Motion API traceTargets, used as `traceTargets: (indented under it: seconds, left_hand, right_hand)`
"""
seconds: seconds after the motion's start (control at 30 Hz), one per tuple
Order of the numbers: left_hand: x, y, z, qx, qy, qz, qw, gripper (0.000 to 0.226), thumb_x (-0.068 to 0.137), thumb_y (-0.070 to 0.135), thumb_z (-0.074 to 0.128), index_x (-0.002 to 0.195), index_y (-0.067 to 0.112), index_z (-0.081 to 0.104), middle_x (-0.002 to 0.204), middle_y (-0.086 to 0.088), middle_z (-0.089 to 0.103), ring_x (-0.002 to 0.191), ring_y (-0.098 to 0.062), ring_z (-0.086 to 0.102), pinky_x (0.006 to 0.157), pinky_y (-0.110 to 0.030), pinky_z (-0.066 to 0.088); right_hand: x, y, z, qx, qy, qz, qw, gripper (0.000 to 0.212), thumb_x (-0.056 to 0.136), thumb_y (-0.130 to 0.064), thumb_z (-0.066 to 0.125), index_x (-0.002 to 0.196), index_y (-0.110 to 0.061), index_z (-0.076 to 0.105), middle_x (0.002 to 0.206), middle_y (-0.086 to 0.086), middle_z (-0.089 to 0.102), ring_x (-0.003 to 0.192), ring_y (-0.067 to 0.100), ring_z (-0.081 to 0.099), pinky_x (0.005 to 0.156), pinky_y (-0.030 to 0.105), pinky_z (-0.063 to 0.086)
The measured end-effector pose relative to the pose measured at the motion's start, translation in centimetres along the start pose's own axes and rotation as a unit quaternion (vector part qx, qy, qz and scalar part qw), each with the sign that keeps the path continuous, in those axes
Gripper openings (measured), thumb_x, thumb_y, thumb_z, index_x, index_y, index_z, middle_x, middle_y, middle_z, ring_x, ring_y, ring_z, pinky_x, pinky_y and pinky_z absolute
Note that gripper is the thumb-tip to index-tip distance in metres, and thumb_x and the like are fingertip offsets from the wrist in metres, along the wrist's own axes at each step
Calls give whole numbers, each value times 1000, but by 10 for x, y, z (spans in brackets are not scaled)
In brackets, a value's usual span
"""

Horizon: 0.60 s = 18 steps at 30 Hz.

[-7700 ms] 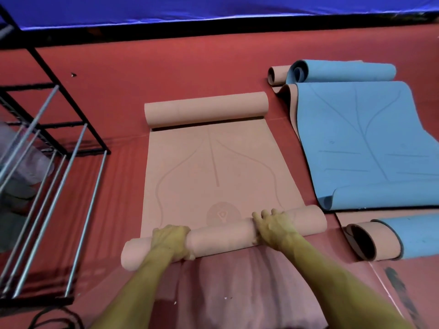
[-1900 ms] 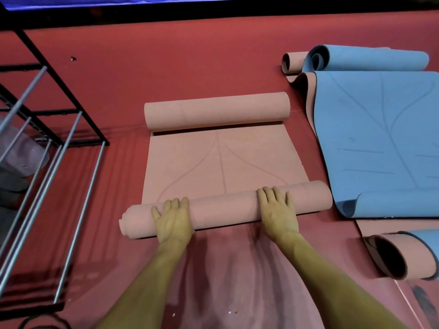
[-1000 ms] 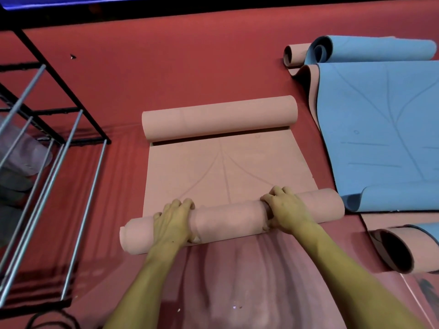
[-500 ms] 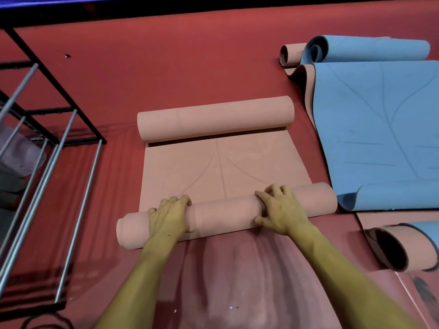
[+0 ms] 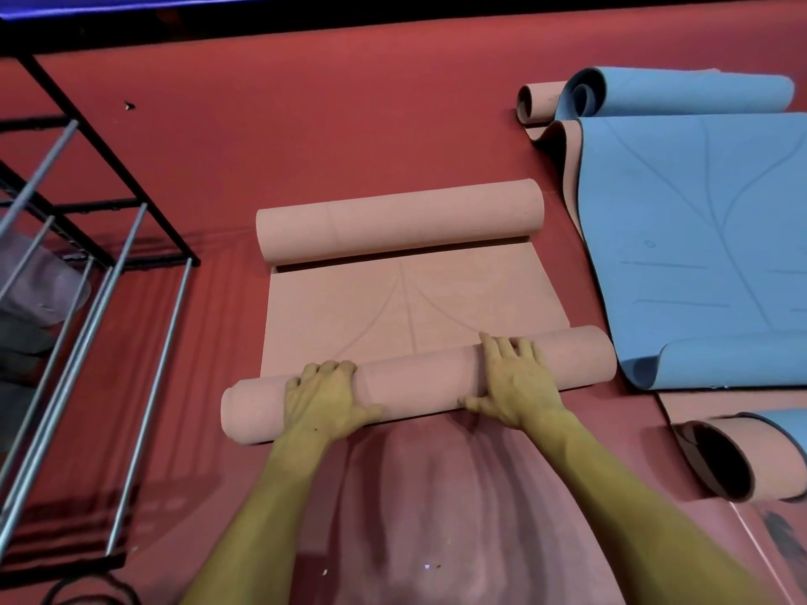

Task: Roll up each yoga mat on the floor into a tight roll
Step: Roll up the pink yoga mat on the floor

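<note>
My left hand [image 5: 321, 403] lies palm-down over the near roll [image 5: 419, 382] of the pink mat, fingers curled over its top and thumb spread along the near side. My right hand [image 5: 515, 384] sits further along the same roll, fingers straighter and laid flat across the crest, thumb stretched out low toward my left hand. Neither hand closes round the roll; both press on it from above. My bare forearms run back from the wrists toward me, spreading apart.

The roll is a thick, even cylinder with a matte, slightly grainy surface, lying across the red floor [image 5: 305, 124] and tilted a little, its left end nearer to me. Beyond it a flat stretch of the pink mat [image 5: 415, 307] shows faint curved lines and a straight centre line. The mat's far end [image 5: 399, 220] is curled into a second smooth roll, parallel to mine.

To the right lies a blue mat [image 5: 698, 233], flat in the middle, with thin printed lines, its far end rolled and its near edge curling up. Its underside is pink. Nearer me on the right, another rolled mat [image 5: 738, 456] shows a dark hollow opening. On the left stands a rack [image 5: 109, 272] of black frame and grey metal rods.
</note>
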State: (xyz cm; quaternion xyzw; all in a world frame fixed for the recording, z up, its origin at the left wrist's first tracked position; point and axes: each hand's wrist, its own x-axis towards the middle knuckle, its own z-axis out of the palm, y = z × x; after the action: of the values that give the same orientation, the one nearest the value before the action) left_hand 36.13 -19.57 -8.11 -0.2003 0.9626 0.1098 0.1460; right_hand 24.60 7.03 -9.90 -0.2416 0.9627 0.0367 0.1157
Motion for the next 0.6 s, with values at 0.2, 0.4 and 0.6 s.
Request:
traceTargets:
  seconds: [0.2,0.4,0.6]
  left_hand:
    - [-10,3,47,91,80,-1,993,117,46,52,97,145,20,44,139,1,52,131,-26,46,117,-56,28]
    - [6,-12,41,91,120,37,988,81,47,49,92,121,30,63,113,8,68,106,-23,60,94,-47,41]
    - [9,-18,2,92,-74,69,991,74,41,65,84,108,39,67,103,12,72,105,-20,65,77,-37,38]
  right_hand:
    - [-3,-5,20,-40,0,19,999,109,68,-52,88,153,-18,29,163,4,30,149,46,24,120,65,22]
    - [6,-5,17,-56,54,18,997,79,65,-38,89,134,-18,53,131,4,61,121,39,51,105,63,38]
    - [3,-4,-16,-27,-145,14,989,78,69,-49,84,133,-22,47,132,0,59,124,33,52,101,49,45]
